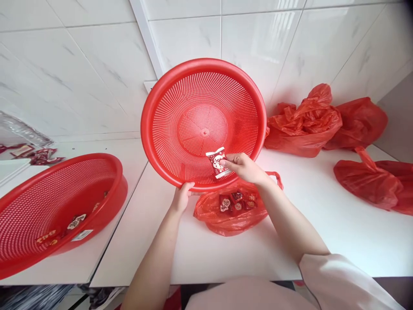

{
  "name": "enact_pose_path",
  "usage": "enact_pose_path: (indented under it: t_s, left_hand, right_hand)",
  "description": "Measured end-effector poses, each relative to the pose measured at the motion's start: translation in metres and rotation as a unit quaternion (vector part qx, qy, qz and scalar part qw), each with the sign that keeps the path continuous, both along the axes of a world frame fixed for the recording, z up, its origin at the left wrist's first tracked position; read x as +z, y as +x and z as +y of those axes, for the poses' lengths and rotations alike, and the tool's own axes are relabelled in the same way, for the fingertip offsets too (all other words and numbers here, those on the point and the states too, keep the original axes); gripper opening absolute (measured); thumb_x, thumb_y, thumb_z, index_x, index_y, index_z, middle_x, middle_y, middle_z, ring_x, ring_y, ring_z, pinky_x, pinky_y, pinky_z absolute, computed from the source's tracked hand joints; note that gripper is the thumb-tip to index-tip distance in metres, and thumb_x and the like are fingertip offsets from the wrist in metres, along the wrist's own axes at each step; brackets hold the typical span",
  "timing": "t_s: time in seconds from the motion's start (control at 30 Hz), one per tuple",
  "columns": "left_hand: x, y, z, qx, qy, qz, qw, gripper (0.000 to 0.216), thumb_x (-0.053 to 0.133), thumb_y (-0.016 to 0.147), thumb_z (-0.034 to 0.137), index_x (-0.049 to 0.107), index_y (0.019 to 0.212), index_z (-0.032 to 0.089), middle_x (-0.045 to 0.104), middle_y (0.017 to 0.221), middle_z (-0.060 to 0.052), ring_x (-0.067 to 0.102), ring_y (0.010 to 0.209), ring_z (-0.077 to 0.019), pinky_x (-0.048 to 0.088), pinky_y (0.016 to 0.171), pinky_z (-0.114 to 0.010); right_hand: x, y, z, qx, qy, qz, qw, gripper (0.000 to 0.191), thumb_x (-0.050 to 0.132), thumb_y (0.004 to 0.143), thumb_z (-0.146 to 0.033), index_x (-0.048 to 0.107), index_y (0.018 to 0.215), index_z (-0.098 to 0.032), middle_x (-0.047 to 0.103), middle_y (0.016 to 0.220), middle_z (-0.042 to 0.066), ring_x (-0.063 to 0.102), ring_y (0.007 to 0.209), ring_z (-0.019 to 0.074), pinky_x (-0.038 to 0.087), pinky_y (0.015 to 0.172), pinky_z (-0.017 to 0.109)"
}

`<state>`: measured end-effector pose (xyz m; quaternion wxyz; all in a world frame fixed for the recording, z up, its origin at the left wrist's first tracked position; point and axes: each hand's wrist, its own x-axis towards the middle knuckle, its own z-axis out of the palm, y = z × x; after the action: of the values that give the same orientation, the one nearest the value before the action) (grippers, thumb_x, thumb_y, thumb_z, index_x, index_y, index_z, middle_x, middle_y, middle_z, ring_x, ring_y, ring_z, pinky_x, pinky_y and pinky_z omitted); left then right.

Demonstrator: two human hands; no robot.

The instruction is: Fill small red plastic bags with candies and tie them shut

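Observation:
My left hand (182, 197) grips the lower rim of a round red perforated basket (180, 86), which is tipped up on edge with its inside facing me. My right hand (244, 167) pinches a small red-and-white candy packet (218, 162) held against the basket's inner wall near the bottom. Just below the basket lies an open red plastic bag (226, 217) on the white table, with several small red wrapped candies inside it.
A second red perforated basket (103, 202) sits at the left on an adjoining white table, holding a few packets. Several crumpled red plastic bags (306, 125) lie at the back right by the tiled wall. More wrapped sweets (41, 156) lie at the far left.

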<state>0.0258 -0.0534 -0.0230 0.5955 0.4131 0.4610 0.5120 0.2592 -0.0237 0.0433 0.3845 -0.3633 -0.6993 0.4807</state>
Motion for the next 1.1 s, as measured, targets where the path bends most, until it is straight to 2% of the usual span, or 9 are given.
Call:
enact_pose_path:
  t_s: [0.17, 0.27, 0.37, 0.43, 0.63, 0.83, 0.97, 1.03, 1.1]
  left_hand:
    - [0.003, -0.003, 0.004, 0.033, 0.003, -0.004, 0.999, 0.029, 0.063, 0.067, 0.031, 0.065, 0.09, 0.012, 0.07, 0.091, -0.009, 0.069, 0.087, -0.0288, 0.061, 0.069, -0.044]
    - [0.006, -0.003, 0.005, 0.043, -0.002, -0.013, 0.999, 0.027, 0.064, 0.065, 0.03, 0.063, 0.086, 0.011, 0.069, 0.092, -0.01, 0.068, 0.091, -0.0303, 0.062, 0.071, -0.048]
    - [0.006, -0.004, 0.005, 0.046, -0.005, -0.019, 0.999, 0.026, 0.064, 0.064, 0.03, 0.063, 0.082, 0.011, 0.069, 0.089, -0.01, 0.068, 0.09, -0.0303, 0.062, 0.071, -0.048]
    - [0.004, -0.005, 0.006, 0.045, -0.003, -0.021, 0.999, 0.023, 0.064, 0.065, 0.031, 0.063, 0.078, 0.012, 0.068, 0.084, -0.009, 0.068, 0.089, -0.0299, 0.062, 0.07, -0.047]
    - [-0.001, -0.008, 0.007, 0.042, 0.001, -0.017, 0.999, 0.023, 0.063, 0.067, 0.031, 0.064, 0.078, 0.011, 0.067, 0.076, -0.008, 0.068, 0.09, -0.0309, 0.062, 0.071, -0.048]
    - [0.0, -0.006, 0.006, 0.036, -0.005, -0.01, 0.999, 0.025, 0.062, 0.067, 0.032, 0.065, 0.081, 0.011, 0.069, 0.082, -0.009, 0.068, 0.088, -0.0304, 0.061, 0.071, -0.047]
    - [0.001, -0.005, 0.005, 0.027, -0.004, -0.005, 1.0, 0.025, 0.062, 0.068, 0.033, 0.066, 0.08, 0.011, 0.07, 0.085, -0.01, 0.068, 0.092, -0.0312, 0.061, 0.071, -0.046]
    - [0.001, -0.005, 0.005, 0.026, -0.006, -0.004, 1.0, 0.025, 0.062, 0.068, 0.033, 0.066, 0.081, 0.011, 0.07, 0.084, -0.01, 0.068, 0.093, -0.0316, 0.061, 0.071, -0.045]
    - [0.002, -0.004, 0.005, 0.027, -0.009, -0.005, 1.0, 0.025, 0.063, 0.067, 0.033, 0.066, 0.079, 0.011, 0.07, 0.084, -0.01, 0.068, 0.094, -0.032, 0.061, 0.071, -0.045]
  right_hand:
    - [0.003, -0.002, -0.002, 0.035, -0.129, 0.121, 0.984, 0.039, 0.066, 0.082, -0.053, 0.065, 0.092, -0.015, 0.068, 0.084, 0.003, 0.065, 0.079, 0.016, 0.052, 0.076, 0.029]
    - [0.001, -0.003, -0.001, 0.024, -0.108, 0.139, 0.984, 0.04, 0.076, 0.076, -0.044, 0.065, 0.101, -0.015, 0.07, 0.086, 0.002, 0.065, 0.076, 0.0138, 0.052, 0.073, 0.027]
    - [-0.001, -0.003, 0.0, -0.001, -0.105, 0.144, 0.984, 0.06, 0.083, 0.068, -0.034, 0.057, 0.119, -0.018, 0.07, 0.082, 0.0, 0.064, 0.07, 0.0124, 0.051, 0.067, 0.025]
    - [-0.001, -0.001, 0.0, -0.008, -0.096, 0.142, 0.985, 0.064, 0.082, 0.07, -0.034, 0.053, 0.125, -0.018, 0.069, 0.08, 0.0, 0.063, 0.068, 0.0112, 0.05, 0.063, 0.023]
    - [0.005, 0.008, -0.002, 0.034, -0.105, 0.131, 0.985, 0.056, 0.075, 0.079, -0.036, 0.049, 0.126, -0.02, 0.063, 0.069, -0.004, 0.052, 0.055, 0.0068, 0.041, 0.052, 0.019]
    - [0.007, 0.007, -0.003, 0.034, -0.107, 0.164, 0.98, 0.057, 0.079, 0.075, -0.033, 0.046, 0.12, -0.021, 0.066, 0.069, -0.005, 0.056, 0.053, 0.0082, 0.044, 0.052, 0.02]
    - [0.003, 0.001, 0.0, 0.004, -0.084, 0.191, 0.978, 0.06, 0.084, 0.069, -0.033, 0.054, 0.119, -0.02, 0.07, 0.074, -0.003, 0.065, 0.066, 0.0122, 0.053, 0.067, 0.025]
    - [0.0, -0.003, 0.002, -0.013, -0.081, 0.197, 0.977, 0.049, 0.084, 0.068, -0.036, 0.064, 0.109, -0.018, 0.072, 0.083, 0.001, 0.068, 0.075, 0.0147, 0.054, 0.076, 0.029]
    - [-0.002, -0.005, 0.004, -0.032, -0.093, 0.206, 0.974, 0.038, 0.08, 0.071, -0.044, 0.07, 0.095, -0.017, 0.073, 0.086, 0.003, 0.069, 0.078, 0.016, 0.054, 0.079, 0.031]
